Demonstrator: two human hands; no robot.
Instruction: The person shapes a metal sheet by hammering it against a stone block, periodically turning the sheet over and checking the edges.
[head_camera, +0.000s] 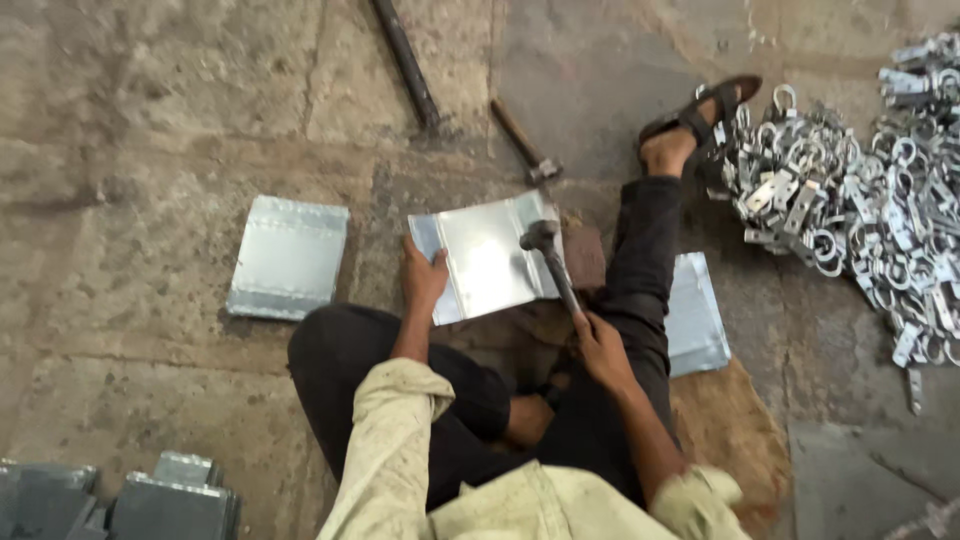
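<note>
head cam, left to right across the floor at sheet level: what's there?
Stacked metal sheets → left hand → sheet being worked → hammer → outstretched leg → sheets under the leg → pile of metal clamps.

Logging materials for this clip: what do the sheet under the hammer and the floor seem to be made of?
The sheet looks like thin galvanised steel: bright grey, reflective, with folded edges. The hammer in the right hand seems to have a dark metal head; its handle material is unclear. The floor looks like rough, worn stone slabs with visible joints.
</note>
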